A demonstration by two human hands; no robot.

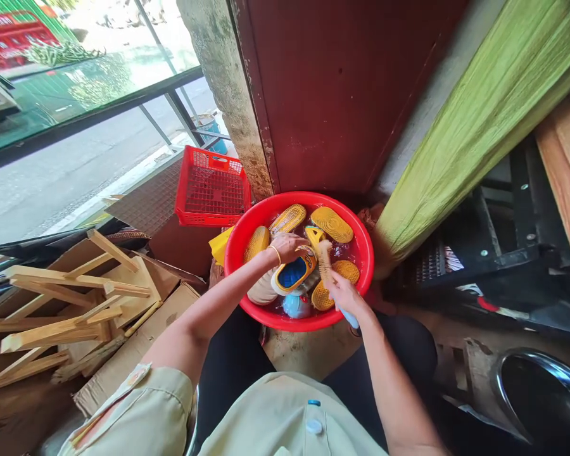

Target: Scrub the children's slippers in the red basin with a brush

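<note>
A red basin (235,285) with water and several yellow-soled shoes stands between my knees. My left hand (289,247) is closed on the upper edge of a yellow clog (308,261) with a blue insole, tilted with its opening toward me. My right hand (346,294) grips a scrub brush (325,258) whose blue handle end shows below the palm. The bristles, slightly blurred, are against or close beside the clog's toe strap. Around the clog lie yellow soles (331,224), a light blue shoe (296,306) and a pale beige item (262,291) partly under my left wrist.
A red plastic crate (213,187) sits behind the basin to the left. Wooden stools (76,297) are piled on cardboard at the left. A dark red door (351,95) rises behind, with green cloth (475,126) hanging at the right. A shiny metal bowl (508,386) lies lower right.
</note>
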